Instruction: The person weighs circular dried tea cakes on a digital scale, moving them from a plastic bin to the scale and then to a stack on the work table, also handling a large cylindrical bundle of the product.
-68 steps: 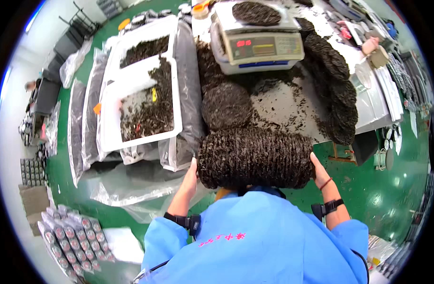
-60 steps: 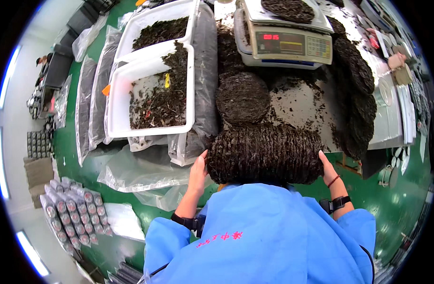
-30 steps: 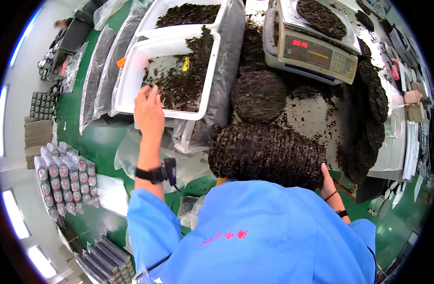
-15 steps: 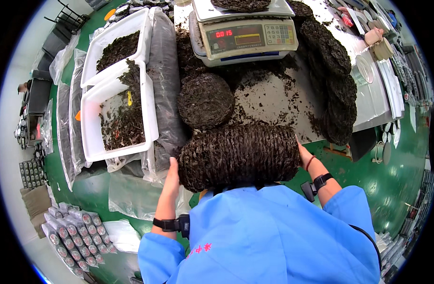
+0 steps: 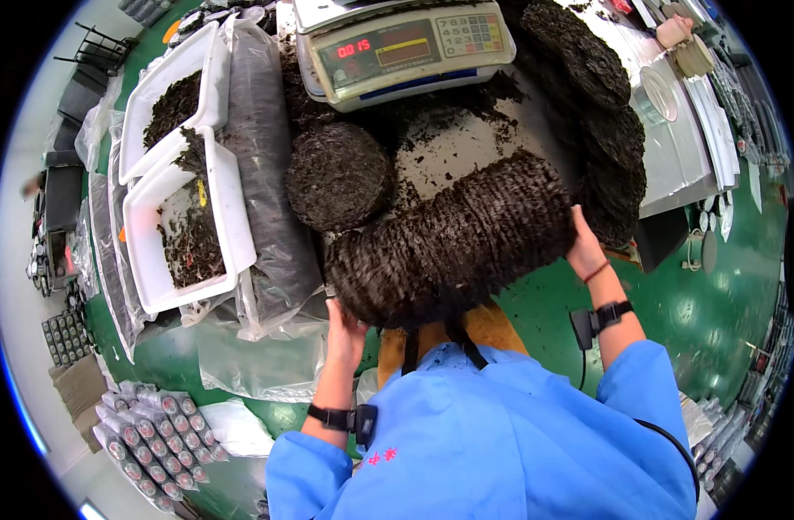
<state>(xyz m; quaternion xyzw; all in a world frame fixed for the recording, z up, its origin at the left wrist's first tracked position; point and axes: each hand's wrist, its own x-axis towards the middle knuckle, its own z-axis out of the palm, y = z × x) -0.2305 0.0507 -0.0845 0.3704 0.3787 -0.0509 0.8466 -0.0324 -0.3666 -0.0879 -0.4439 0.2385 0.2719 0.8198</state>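
Between my two hands lies a long sideways stack of dark round seaweed cakes (image 5: 458, 238), pressed together like a thick roll. My left hand (image 5: 345, 334) grips its lower left end, and my right hand (image 5: 585, 244) presses on the right end, fingers partly hidden behind it. The stack slants upward to the right in front of my body. Beyond its left end, one round pile of seaweed cakes (image 5: 341, 176) sits on the table. To the right, a leaning row of dark cakes (image 5: 612, 143) runs along the table edge.
A digital scale (image 5: 414, 52) stands at the back. At left are white plastic bins (image 5: 241, 217) with loose seaweed scraps, beside a long clear bag of dark cakes (image 5: 271, 147). Crumbs are scattered over the tabletop (image 5: 436, 156). Several packed bags (image 5: 159, 442) lie on the green floor.
The stack has tilted, its right end rising and moving right with my right hand. My left hand has shifted lower and slightly right, under the left end. The head view has also turned.
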